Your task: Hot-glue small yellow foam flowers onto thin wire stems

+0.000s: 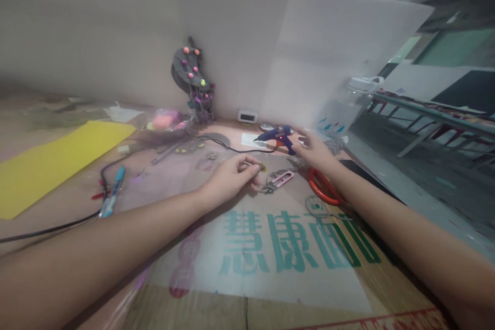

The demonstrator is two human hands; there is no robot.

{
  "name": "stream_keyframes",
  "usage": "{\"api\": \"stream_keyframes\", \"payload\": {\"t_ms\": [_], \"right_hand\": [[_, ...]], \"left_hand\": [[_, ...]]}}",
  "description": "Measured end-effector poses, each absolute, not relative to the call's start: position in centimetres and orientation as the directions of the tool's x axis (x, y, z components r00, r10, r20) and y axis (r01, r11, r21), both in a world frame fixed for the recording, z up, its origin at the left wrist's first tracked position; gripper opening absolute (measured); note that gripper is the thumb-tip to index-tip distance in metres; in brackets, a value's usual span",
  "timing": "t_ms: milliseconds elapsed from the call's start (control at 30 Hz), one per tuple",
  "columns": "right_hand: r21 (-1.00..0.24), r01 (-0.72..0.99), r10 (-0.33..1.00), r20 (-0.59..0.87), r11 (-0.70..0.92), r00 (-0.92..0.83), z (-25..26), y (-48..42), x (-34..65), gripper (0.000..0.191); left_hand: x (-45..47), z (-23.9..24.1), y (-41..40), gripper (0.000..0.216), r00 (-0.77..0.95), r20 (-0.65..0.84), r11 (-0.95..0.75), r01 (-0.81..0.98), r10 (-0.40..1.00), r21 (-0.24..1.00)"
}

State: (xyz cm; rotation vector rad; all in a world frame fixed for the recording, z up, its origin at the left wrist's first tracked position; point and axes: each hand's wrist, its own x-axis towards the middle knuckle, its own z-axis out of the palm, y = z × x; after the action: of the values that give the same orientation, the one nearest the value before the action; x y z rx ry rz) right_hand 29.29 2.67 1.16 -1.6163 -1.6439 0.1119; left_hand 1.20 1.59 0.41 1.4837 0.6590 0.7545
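My left hand [242,172] is closed in a pinch over the middle of the work surface. Its fingertips hold a small yellow and grey piece [263,167], too small to make out fully. My right hand [314,150] is at the handle end of a dark blue glue gun [276,135], its fingers apart and curved; whether they touch the handle is unclear. A red light glows on the gun. Between the hands lie pink-handled thread snips [282,179] and some grey scraps. Orange-red scissor handles [324,188] show beneath my right wrist.
A grey crescent ornament [189,72] with coloured balls leans on the white partition. Yellow sheet [58,165], blue marker [113,191] and black cord [50,229] lie left. Beyond are a bowl of bright pieces [166,122] and a small display [248,116]; a water bottle [340,108] stands right.
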Motion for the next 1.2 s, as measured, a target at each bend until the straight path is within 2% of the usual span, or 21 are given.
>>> {"api": "stream_keyframes", "payload": {"t_ms": [133,233,367,467,567,667,733,800,900,1067,1200], "right_hand": [[-0.448,0.871,0.911,0.412,0.202,0.001,0.5,3.3,28.7,0.054],[-0.381,0.909,0.908,0.419,0.167,0.008,0.2,3.5,28.2,0.043],[-0.372,0.914,0.884,0.466,0.159,0.036,0.1,3.5,28.2,0.032],[-0.388,0.910,0.850,0.520,0.148,0.083,0.6,3.3,28.3,0.035],[-0.480,0.873,0.815,0.539,0.089,0.213,1.7,2.7,28.0,0.030],[-0.654,0.756,0.830,0.429,0.013,0.357,3.0,1.1,26.8,0.026],[-0.743,0.662,0.845,0.415,0.100,0.337,3.6,-0.6,25.6,0.024],[-0.774,0.595,0.848,0.451,0.215,0.279,3.7,-2.5,24.5,0.024],[-0.703,0.664,0.852,0.487,0.253,0.191,3.0,-4.8,23.7,0.021],[-0.486,0.841,0.833,0.547,0.239,0.079,1.8,-6.2,23.7,0.017],[-0.465,0.831,0.857,0.515,0.305,-0.027,1.6,-6.2,23.4,0.017]], "left_hand": [[1.2,-0.1,1.8,0.019,0.633,0.089,-0.079,-0.044,0.769,0.996],[1.2,-0.3,1.9,0.021,0.642,0.107,-0.104,-0.043,0.759,0.994],[1.1,0.0,1.7,0.019,0.636,0.098,-0.109,-0.021,0.766,0.994],[1.1,0.1,1.6,0.019,0.619,0.096,-0.107,-0.020,0.780,0.994],[1.1,-0.2,2.0,0.019,0.596,0.121,-0.123,-0.038,0.794,0.992],[1.1,-0.8,2.3,0.018,0.578,0.144,-0.137,-0.056,0.803,0.989],[1.2,-1.1,2.5,0.019,0.567,0.147,-0.134,-0.065,0.810,0.989],[1.2,-1.2,2.5,0.019,0.553,0.138,-0.127,-0.059,0.822,0.990],[1.2,-1.0,2.4,0.019,0.532,0.116,-0.109,-0.044,0.838,0.993],[1.2,-0.2,2.1,0.015,0.506,0.114,-0.106,-0.045,0.855,0.993],[1.1,0.1,1.9,0.014,0.493,0.123,-0.124,-0.030,0.861,0.992]]}}
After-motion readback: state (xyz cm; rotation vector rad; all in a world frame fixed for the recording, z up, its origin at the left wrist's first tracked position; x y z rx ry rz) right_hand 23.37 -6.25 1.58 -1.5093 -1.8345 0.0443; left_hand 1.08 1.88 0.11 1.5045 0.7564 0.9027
